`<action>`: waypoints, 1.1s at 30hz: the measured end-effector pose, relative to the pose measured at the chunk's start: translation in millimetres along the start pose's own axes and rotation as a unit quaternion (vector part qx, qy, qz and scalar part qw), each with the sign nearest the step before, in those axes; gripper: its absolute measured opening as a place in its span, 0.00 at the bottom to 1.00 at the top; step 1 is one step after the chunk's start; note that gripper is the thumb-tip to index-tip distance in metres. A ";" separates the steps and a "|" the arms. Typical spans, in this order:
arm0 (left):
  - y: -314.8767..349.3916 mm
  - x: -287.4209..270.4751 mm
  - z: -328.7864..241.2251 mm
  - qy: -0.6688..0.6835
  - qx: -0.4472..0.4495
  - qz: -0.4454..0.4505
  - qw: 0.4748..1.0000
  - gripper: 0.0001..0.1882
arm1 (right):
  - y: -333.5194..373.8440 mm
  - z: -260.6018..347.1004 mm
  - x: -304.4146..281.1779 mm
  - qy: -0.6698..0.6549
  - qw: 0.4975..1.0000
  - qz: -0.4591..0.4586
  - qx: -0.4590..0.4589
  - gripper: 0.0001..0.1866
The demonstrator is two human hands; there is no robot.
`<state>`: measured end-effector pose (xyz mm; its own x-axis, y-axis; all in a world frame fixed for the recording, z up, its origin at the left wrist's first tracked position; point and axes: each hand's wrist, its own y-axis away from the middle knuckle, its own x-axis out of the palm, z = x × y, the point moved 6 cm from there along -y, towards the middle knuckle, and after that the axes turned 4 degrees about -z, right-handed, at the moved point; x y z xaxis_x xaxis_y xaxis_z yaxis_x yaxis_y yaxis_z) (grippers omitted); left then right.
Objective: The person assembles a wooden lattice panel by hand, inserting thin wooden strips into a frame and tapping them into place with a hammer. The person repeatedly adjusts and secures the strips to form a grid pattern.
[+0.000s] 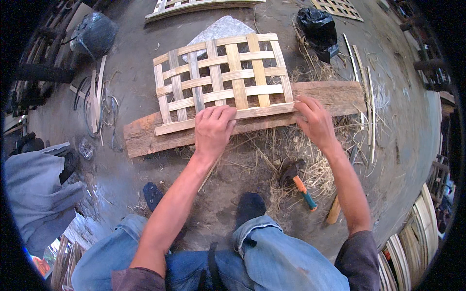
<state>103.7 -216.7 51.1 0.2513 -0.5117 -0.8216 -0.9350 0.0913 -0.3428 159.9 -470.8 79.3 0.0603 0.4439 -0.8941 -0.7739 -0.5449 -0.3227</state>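
A lattice panel woven from flat, pale wood or bamboo strips leans with its near edge on a rough wooden plank. My left hand has its fingers closed over the middle of that near edge. At the panel's near right corner, my right hand pinches the edge strip between thumb and fingers. Behind the panel a pale stone slab shows, partly covered by the weave. A hammer with an orange and teal handle lies on the ground between my right forearm and my feet.
Fibre shavings litter the ground around the hammer. A black plastic bag stands at the far right, long loose strips lie beyond the plank's right end. More woven panels lie at the back. Grey cloth hangs at left.
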 end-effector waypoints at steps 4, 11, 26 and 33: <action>9.0 -24.5 -4.3 0.070 -0.041 -0.056 0.995 0.12 | 79.5 35.6 -8.5 -0.027 0.976 -0.104 0.187 0.12; 25.9 -153.3 -98.6 0.321 0.154 -0.189 0.915 0.10 | 218.4 64.0 19.3 -0.101 0.900 -0.033 0.422 0.11; 31.1 -199.7 -146.7 0.483 0.162 -0.287 0.811 0.13 | 222.6 79.5 -20.8 -0.066 0.903 -0.052 0.421 0.20; 29.7 -190.4 -158.4 0.450 0.152 -0.377 0.795 0.13 | 238.0 78.9 -43.5 -0.267 0.765 -0.157 0.565 0.14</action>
<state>-11.6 -251.9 269.5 0.3035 -0.9102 0.2820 -0.4652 -0.3998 -0.7898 -76.6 -563.6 65.9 0.3219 0.8183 -0.4761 -0.8431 0.4766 0.2491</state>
